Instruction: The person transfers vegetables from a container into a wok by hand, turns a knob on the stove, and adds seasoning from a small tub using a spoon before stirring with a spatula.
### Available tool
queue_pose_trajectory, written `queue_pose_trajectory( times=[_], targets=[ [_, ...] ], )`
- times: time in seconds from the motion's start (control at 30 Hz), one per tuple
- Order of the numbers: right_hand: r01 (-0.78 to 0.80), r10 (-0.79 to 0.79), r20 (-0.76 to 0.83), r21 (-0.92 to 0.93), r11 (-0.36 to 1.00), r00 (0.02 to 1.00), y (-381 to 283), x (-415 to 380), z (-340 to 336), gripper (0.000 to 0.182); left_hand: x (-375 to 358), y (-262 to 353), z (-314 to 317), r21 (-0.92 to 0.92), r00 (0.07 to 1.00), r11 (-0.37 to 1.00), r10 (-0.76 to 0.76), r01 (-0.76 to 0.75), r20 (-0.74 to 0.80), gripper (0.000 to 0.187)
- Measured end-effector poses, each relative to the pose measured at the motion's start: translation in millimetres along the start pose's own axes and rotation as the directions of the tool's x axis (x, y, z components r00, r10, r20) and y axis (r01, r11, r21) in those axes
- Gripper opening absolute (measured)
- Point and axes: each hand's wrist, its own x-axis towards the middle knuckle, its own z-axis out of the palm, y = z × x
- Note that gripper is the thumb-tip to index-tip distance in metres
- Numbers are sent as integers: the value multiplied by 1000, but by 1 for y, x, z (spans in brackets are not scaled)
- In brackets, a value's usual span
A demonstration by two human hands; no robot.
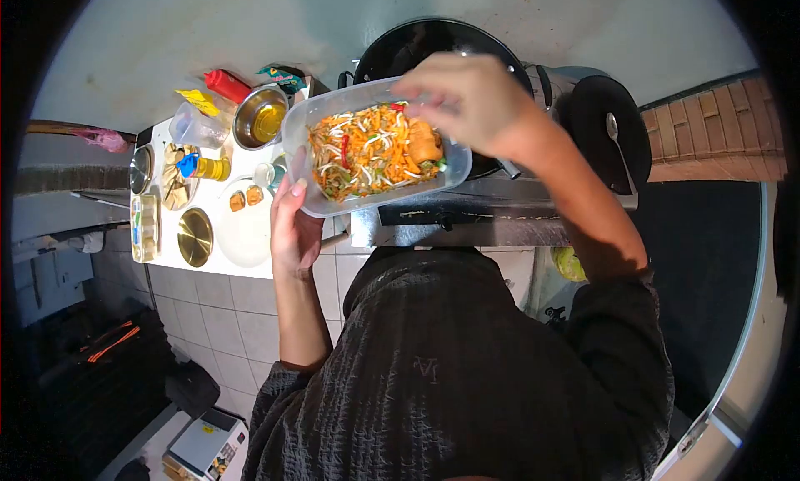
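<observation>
A clear plastic container [312, 185] filled with shredded vegetables [367, 152], white sprouts and red chili strips is held up over the stove's front edge. My left hand [293, 222] grips its left end, thumb on the rim. Over the container's right end hovers my right hand [467, 97], its fingers blurred by motion; whether they hold anything cannot be made out. Just below those fingers, a golden-brown fried piece [425, 141] rests on the vegetables. Behind the container stands a large black wok [417, 41], partly covered by it and my right hand.
On the white table at left are a plate [242, 239] with two small pieces, a steel bowl [262, 118] of yellow liquid, a yellow bottle [212, 168], a gold lid [195, 237] and a red packet [227, 87]. A spoon [614, 131] lies on a black round surface [587, 139] at right.
</observation>
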Motion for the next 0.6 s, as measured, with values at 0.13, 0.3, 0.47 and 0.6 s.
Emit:
queue_pose_trajectory(
  times=[0.13, 0.3, 0.47, 0.6],
  targets=[
    [108, -31, 387, -179, 978, 922, -5, -10, 24, 40, 5, -5, 16, 120, 999, 992, -38, 37, 14, 75],
    [78, 30, 446, -223, 972, 895, -9, -19, 37, 45, 5, -6, 25, 70, 995, 994, -84, 81, 47, 74],
    [-15, 107, 382, -235, 972, 918, -4, -19, 45, 46, 8, -6, 28, 100, 995, 992, -79, 73, 53, 70],
    [-33, 111, 382, -204, 978, 917, -2, -17, 48, 47, 10, -3, 23, 104, 995, 992, -80, 74, 60, 69]
  ],
)
